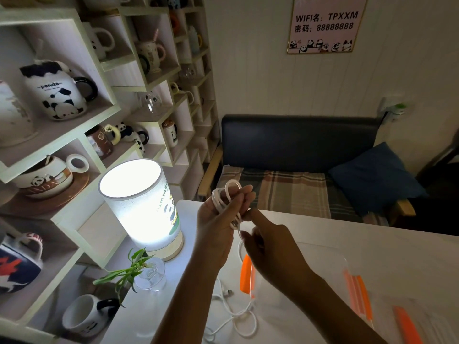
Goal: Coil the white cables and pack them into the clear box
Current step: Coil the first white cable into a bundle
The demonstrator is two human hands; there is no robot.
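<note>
Two bare hands work above the white desk [372, 244]: the left hand [213, 227] clamps a thin white cable's coil [223, 197], the right hand [270, 247] pinches its tail over the clear orange-latched plastic box [323, 266]. A slack pinch could unravel the loops.

The clear box [323, 256] is partly hidden behind the right forearm, its outline faint.

Wall sign [325, 24] reading "WIFI名: TPXXM, 密码: 88888888", mug [56, 95] marked "panda"
</note>
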